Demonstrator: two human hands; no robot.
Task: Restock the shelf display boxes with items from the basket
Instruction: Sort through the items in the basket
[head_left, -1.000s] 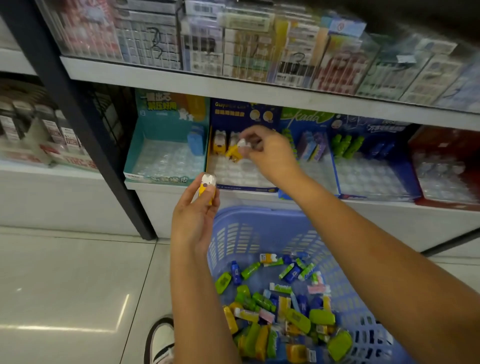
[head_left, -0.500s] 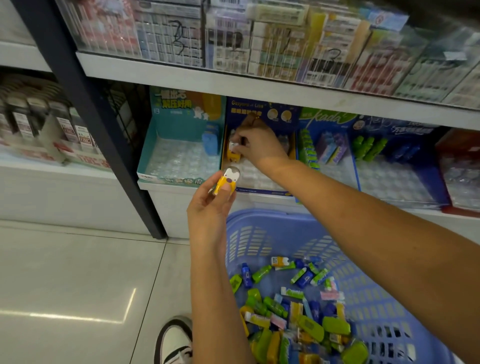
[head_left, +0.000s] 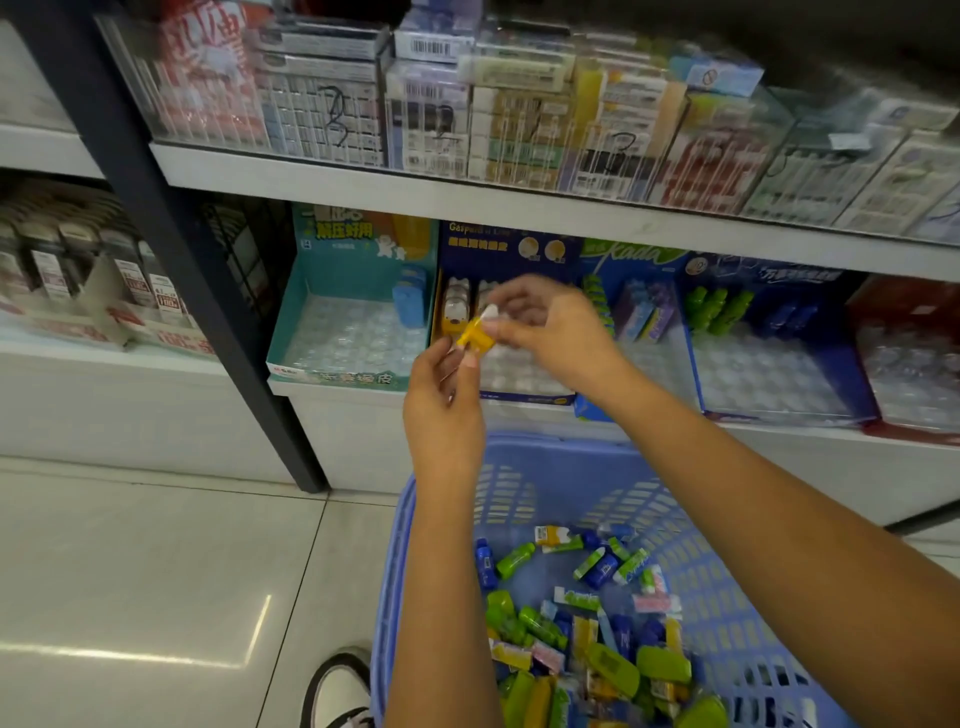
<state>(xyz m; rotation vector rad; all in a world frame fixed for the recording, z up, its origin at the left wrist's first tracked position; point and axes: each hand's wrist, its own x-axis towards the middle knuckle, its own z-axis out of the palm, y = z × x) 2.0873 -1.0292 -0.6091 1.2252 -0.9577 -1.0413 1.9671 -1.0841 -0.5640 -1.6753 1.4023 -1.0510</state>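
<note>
The left hand (head_left: 444, 384) and the right hand (head_left: 553, 325) both pinch one small yellow-and-white plastic item (head_left: 475, 336), held just in front of the navy cardboard display box (head_left: 524, 397). That box has only a couple of matching pieces (head_left: 458, 306) at its back, and most of its clear pockets look bare. The teal cardboard box (head_left: 296, 322) beside it is as sparse, while the blue slotted plastic basket (head_left: 561, 449) below holds many loose items, so most of the restocking seems left.
</note>
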